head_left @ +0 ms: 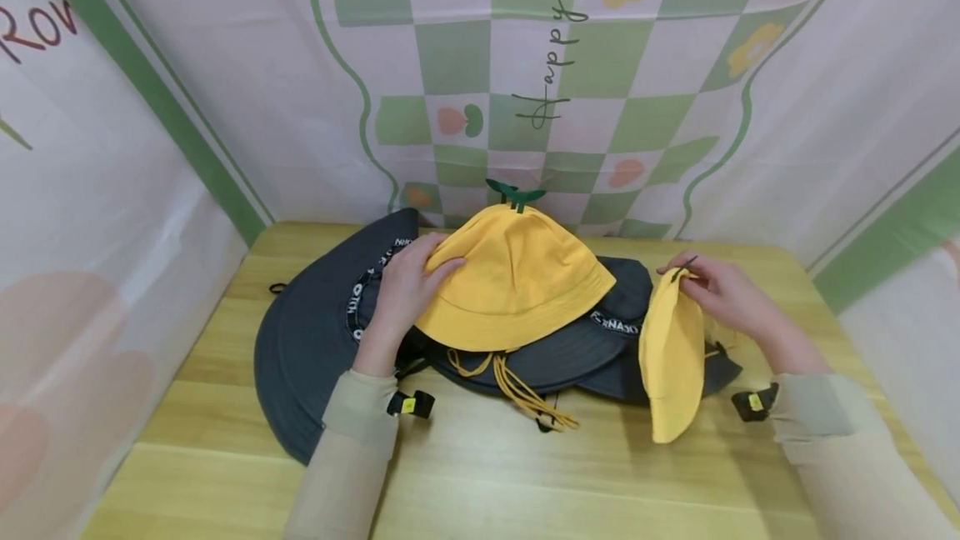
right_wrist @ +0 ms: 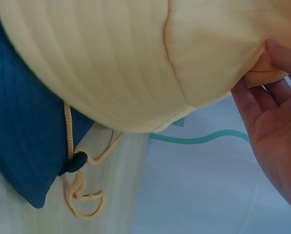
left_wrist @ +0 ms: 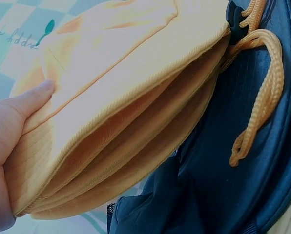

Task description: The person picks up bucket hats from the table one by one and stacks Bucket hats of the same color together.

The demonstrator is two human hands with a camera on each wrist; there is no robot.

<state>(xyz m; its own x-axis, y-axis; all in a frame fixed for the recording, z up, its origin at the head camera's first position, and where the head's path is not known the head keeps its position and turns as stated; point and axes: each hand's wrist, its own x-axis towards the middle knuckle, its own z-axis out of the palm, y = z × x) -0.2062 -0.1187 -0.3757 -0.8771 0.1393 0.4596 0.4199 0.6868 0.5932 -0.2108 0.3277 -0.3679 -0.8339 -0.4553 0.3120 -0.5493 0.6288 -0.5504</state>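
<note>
Over the middle of the table, my left hand [head_left: 412, 277] grips the brim of yellow bucket hats [head_left: 517, 273], thumb on the outside. Two green sprouts top them, and the left wrist view shows layered yellow brims [left_wrist: 135, 117] nested together. Yellow cords [head_left: 525, 390] hang below. At the right, my right hand [head_left: 716, 286] pinches another yellow bucket hat [head_left: 671, 357] near its crown, beside its dark sprout. That hat hangs on edge, its cord [right_wrist: 82, 187] showing in the right wrist view. Dark navy hats with lettered bands [head_left: 300, 365] lie beneath and beside the yellow ones.
A wooden table [head_left: 480, 482] carries everything. Dark brims [head_left: 615, 377] overlap under the yellow hats, toward the right. Behind the table hangs a printed curtain [head_left: 450, 57] with green checks, and more white cloth [head_left: 112, 215] closes off the left side.
</note>
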